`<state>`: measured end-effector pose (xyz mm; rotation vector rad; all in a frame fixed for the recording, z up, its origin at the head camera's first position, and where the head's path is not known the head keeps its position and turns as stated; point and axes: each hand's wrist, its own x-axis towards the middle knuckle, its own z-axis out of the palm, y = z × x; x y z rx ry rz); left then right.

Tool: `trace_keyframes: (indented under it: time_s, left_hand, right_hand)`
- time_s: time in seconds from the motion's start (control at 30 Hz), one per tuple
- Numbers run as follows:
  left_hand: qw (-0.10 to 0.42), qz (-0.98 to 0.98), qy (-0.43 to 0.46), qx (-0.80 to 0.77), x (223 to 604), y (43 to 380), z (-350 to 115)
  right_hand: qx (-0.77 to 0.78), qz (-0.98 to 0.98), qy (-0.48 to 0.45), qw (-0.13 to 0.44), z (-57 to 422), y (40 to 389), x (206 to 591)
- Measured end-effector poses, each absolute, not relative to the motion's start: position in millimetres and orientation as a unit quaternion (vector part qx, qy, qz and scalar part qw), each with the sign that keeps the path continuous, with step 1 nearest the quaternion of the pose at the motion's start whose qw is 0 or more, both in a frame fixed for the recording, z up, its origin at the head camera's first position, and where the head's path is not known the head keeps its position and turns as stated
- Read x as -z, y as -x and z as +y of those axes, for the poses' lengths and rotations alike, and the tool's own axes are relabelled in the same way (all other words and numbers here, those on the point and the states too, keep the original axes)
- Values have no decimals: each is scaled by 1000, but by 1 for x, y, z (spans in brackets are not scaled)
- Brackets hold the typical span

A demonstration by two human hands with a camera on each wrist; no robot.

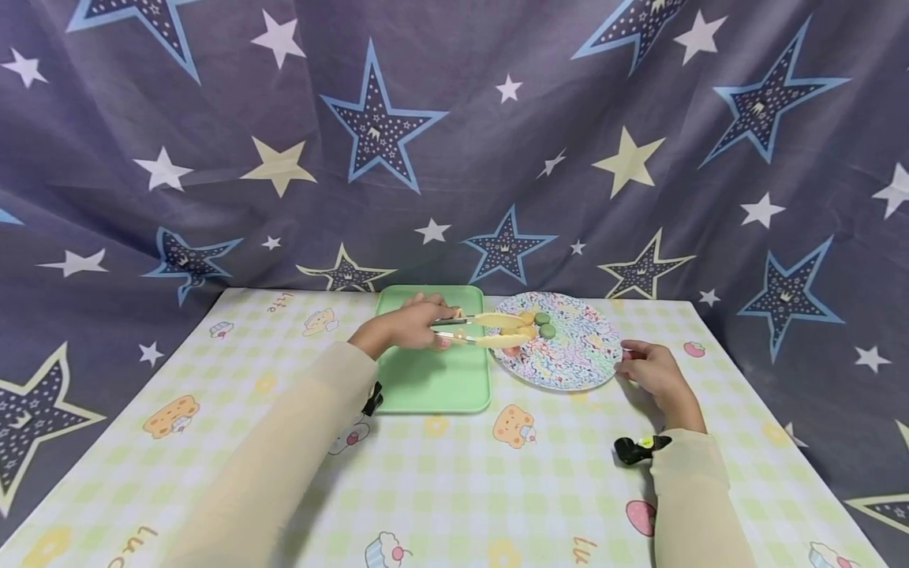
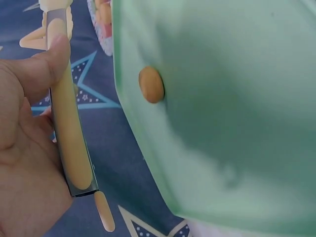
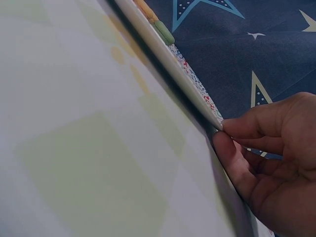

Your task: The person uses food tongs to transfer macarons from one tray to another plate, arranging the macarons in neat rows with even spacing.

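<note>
My left hand [image 1: 410,322] grips a pair of tongs [image 1: 503,341] with metal arms and cream-yellow ends. Those ends reach over the left part of a round speckled plate [image 1: 578,359], overlapping small yellow pieces there. Beside them on the plate lie green rounded pieces [image 1: 547,332] and a pinkish piece [image 1: 513,350]. At the plate's right rim, my right hand [image 1: 656,372] pinches the edge between thumb and fingers. Below my left hand is a light green tray [image 1: 435,390]. One orange-brown oval piece [image 2: 151,85] sits on it near the edge in the left wrist view, hidden in the head view.
A table with a checked, cartoon-printed cloth [image 1: 419,489] carries tray and plate side by side, close together. Behind it hangs a dark curtain [image 1: 454,166] with stars, right at the table's back edge. Black straps or devices [image 1: 639,450] sit at both wrists.
</note>
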<state>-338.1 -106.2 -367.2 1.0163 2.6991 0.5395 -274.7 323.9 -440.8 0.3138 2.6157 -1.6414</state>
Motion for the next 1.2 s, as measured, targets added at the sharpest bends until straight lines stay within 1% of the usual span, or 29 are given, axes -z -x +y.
trace_keyframes:
  time_s: [0.2, 0.67, 1.2]
  left_hand:
    - [97, 921, -342, -158, 373, 341, -96]
    - [114, 929, -323, -142, 384, 342, -81]
    - [108, 935, -320, -109, 385, 339, -73]
  right_hand:
    - [532, 841, -99, 18, 324, 274, 440]
    - [532, 841, -99, 20, 324, 274, 439]
    - [531, 841, -102, 21, 324, 274, 439]
